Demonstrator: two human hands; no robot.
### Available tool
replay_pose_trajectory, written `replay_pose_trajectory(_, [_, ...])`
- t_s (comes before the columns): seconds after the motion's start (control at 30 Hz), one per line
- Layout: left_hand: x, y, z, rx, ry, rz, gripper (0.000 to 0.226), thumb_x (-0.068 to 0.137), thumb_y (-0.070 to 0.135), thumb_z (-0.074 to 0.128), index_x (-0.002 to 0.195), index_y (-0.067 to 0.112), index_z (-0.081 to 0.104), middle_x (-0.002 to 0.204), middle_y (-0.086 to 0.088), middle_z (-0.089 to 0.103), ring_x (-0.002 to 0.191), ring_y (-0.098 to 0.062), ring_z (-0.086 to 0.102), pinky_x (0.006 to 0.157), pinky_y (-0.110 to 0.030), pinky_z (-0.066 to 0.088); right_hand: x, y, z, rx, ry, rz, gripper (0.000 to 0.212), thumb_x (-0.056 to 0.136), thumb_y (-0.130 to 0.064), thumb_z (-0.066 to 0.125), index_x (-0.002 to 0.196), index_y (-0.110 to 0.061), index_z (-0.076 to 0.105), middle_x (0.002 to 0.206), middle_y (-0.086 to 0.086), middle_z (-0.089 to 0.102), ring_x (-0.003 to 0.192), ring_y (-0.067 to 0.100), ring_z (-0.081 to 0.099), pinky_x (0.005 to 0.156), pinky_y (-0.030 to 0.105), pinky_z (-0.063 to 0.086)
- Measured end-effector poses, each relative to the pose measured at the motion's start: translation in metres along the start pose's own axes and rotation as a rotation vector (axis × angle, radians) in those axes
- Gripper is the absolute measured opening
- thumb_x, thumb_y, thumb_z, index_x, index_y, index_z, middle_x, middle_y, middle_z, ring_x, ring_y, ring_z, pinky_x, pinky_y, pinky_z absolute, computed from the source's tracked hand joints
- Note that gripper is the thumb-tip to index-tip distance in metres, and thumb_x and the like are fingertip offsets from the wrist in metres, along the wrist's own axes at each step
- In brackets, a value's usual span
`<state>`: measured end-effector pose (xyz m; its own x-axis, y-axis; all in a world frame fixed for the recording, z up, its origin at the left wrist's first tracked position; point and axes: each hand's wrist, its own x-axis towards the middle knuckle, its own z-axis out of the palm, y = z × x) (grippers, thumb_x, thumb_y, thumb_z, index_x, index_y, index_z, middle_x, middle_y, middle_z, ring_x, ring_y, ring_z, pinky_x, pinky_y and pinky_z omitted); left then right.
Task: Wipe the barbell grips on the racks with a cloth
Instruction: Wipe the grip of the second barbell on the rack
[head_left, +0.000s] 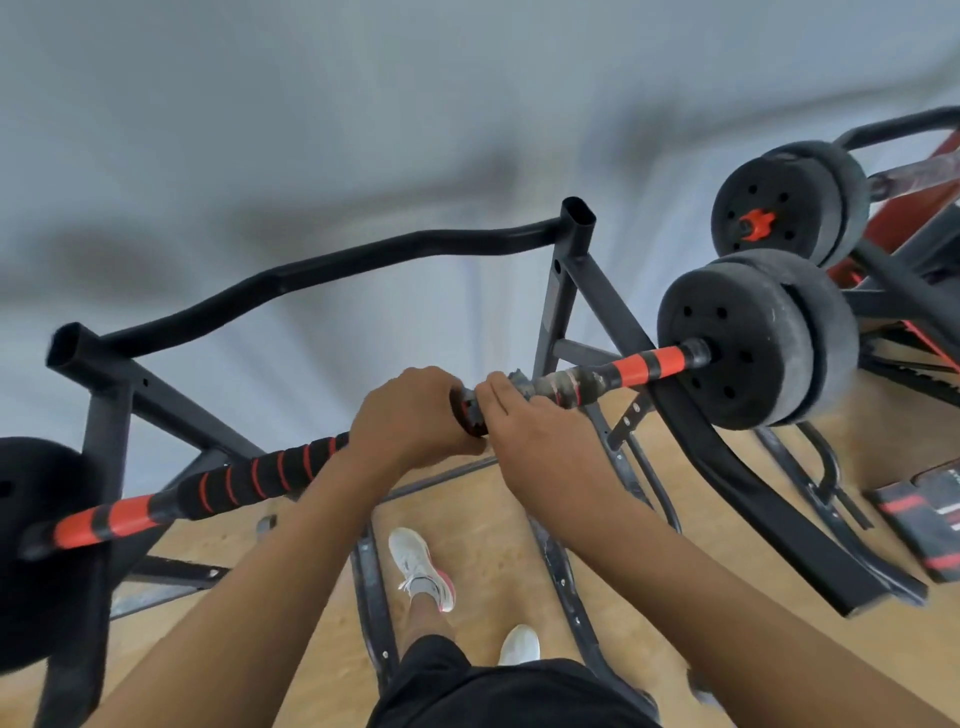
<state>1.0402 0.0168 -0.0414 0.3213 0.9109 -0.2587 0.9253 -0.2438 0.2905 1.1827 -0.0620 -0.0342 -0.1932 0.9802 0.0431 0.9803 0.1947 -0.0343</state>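
A barbell (639, 368) lies across a black rack (322, 270), with black plates at both ends and red-and-black striped bands near them. Its left grip (260, 478) is black foam with red rings; its right grip (566, 387) looks worn and grey. My left hand (410, 410) curls over the bar's middle joint. My right hand (524, 421) holds the bar right beside it, fingers over the top. No cloth shows in either hand; anything under the palms is hidden.
A second barbell with black plates (779, 208) rests on a red-and-black rack at the right. A black-and-red pad (924, 519) lies on the wooden floor. My feet in white shoes (421, 566) stand between the rack's floor rails. A grey wall is behind.
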Motion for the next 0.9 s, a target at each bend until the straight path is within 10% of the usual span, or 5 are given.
replay_pose_trajectory(0.13, [-0.018,-0.003,0.029,0.381,0.514,0.137,0.04,0.083,0.051,0.07,0.07,0.021,0.047,0.062,0.005,0.052,0.049,-0.017,0.041,0.051,-0.028,0.029,0.021,-0.006,-0.008,0.01,-0.008,-0.004,0.033,0.095,-0.005,0.045,0.127,-0.012,0.05,0.12,0.003,0.052,0.089,0.022,0.058,0.058,0.034,0.039])
replay_pose_trajectory(0.47, [0.026,-0.005,-0.014,-0.013,-0.057,-0.009,0.038,0.082,0.054,0.079,0.067,0.024,0.062,0.061,0.005,0.064,0.055,-0.012,0.063,0.055,-0.024,0.045,0.013,0.0,-0.003,0.048,-0.044,0.029,0.064,0.093,0.003,0.045,0.154,-0.006,0.027,0.162,0.006,0.025,0.076,0.022,0.047,0.055,0.035,0.044])
replay_pose_trajectory(0.67, [0.012,-0.012,0.023,0.411,0.514,0.097,0.029,0.09,0.04,0.071,0.078,0.021,0.053,0.064,0.007,0.056,0.051,-0.016,0.045,0.053,-0.028,0.035,0.048,0.0,-0.006,0.075,-0.023,0.016,0.038,0.097,-0.006,0.051,0.134,-0.012,0.046,0.133,0.003,0.05,0.084,0.022,0.061,0.06,0.033,0.045])
replay_pose_trajectory(0.9, [0.056,-0.013,-0.015,0.182,-0.069,-0.058,0.033,0.089,0.053,0.074,0.08,0.021,0.068,0.067,0.004,0.066,0.06,-0.013,0.064,0.061,-0.028,0.056,0.032,-0.003,-0.003,0.073,-0.056,0.048,0.07,0.095,0.001,0.047,0.158,-0.004,0.016,0.164,0.008,0.018,0.079,0.023,0.044,0.058,0.036,0.042])
